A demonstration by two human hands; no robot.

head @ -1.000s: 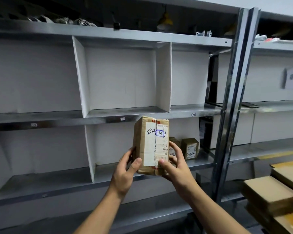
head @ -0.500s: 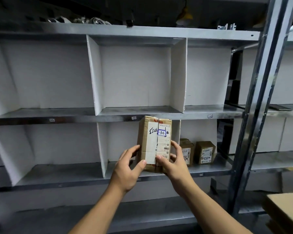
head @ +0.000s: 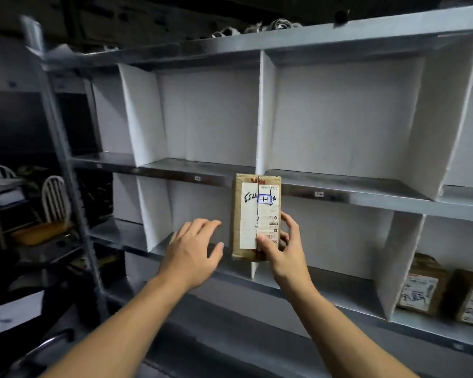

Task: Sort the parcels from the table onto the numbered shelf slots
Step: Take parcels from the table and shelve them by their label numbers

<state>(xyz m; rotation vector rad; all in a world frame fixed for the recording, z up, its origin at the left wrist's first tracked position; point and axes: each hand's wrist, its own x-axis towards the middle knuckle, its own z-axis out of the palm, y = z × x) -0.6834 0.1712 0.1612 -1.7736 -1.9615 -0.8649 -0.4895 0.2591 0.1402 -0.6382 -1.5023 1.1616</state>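
One brown parcel [head: 236,219] up in front of the shelf [head: 366,199], upright, covering the white divider [head: 254,270] between two lower slots; its white label [head: 247,216] shows a handwritten "H" boxed in blue, scrawl either side, "50" by the barcode; right hand [head: 283,251] grips its lower right edge, thumb on the front; left hand [head: 193,251] just beside it, fingers loose, holding nothing; two more labelled parcels [head: 421,291] in the far-right lower slot; slot tags [head: 319,194] too blurred to read.

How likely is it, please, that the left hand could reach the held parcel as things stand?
Probably yes. The left hand is open just beside the parcel, which the right hand grips upright; nothing lies between them.
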